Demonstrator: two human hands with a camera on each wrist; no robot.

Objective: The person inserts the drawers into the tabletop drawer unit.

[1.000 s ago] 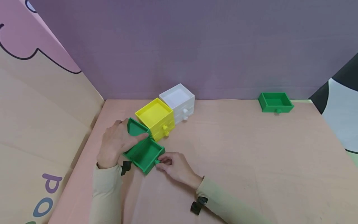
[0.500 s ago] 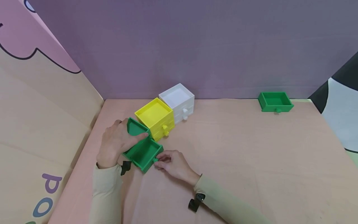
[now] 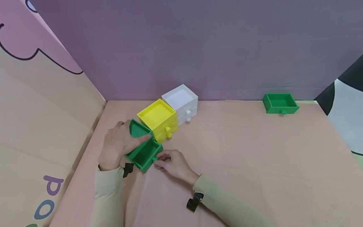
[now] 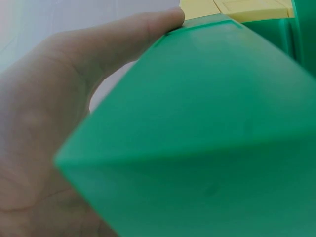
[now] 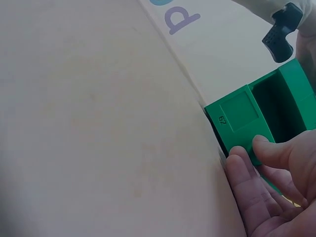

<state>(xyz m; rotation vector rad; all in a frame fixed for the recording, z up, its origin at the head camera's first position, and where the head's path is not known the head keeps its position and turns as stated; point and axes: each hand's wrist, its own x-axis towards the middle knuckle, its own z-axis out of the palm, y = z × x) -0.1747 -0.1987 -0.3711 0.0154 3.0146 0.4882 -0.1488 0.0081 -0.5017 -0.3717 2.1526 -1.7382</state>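
Observation:
My left hand (image 3: 116, 146) grips the small green drawer case (image 3: 139, 128) at the left of the table, its thumb lying across the top. In the left wrist view the thumb presses along the edge of the case (image 4: 197, 98); the fingertips are hidden behind it. A green drawer (image 3: 146, 154) sticks partway out of the case towards the front right, its hollow inside showing. My right hand (image 3: 175, 164) pinches the knob (image 3: 155, 159) on the drawer's front. Seen from the right wrist, thumb and fingertips cover that knob, next to a panel (image 5: 239, 114) with a small number.
Right behind the green case stands a yellow drawer unit (image 3: 157, 116) with knobs, and a white one (image 3: 181, 97) adjoins it against the purple back wall (image 3: 198, 47). Another green drawer (image 3: 280, 102) lies alone at the far right. A printed side wall (image 3: 42, 126) borders the left.
My right hand has moved up and left, pushing the green drawer further into its case, so less of it sticks out. The left hand has stayed in place on the case.

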